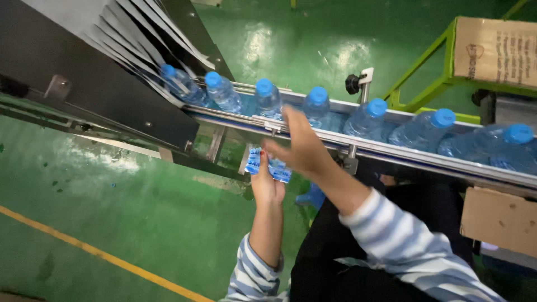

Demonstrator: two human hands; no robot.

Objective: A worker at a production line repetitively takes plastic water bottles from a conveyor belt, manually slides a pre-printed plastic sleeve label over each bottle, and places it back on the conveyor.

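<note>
The left hand (267, 182) is raised just below the near edge of the conveyor (391, 151), its fingers closed around a small stack of blue and white labels (268, 166). The labels look thin, glossy and flexible, slightly crumpled, and they stick out above the fingertips toward the conveyor's underside. The right hand (302, 146) reaches across above them, over the conveyor's near rail, its fingers loosely spread and holding nothing; its thumb side lies just beside the top of the labels, and I cannot tell whether it touches them. Its fingertips point at the bottle with the blue cap (316, 106) directly behind, very near but with contact unclear.

A row of clear plastic water bottles (425, 131) stands on the conveyor, each rounded, ribbed and see-through with a smooth blue screw cap. They run from the far left end, where they pass under hanging grey strips (140, 28) at the mouth of a dark metal housing (84, 78), out to the right end. The conveyor rails are shiny bare metal with a small black knob (352, 84) on a bracket at the far edge. Both sleeves are soft striped knit in blue and white. The floor (112, 212) is glossy green paint with a yellow line; brown cardboard boxes (495, 50) sit at the right on a green frame
</note>
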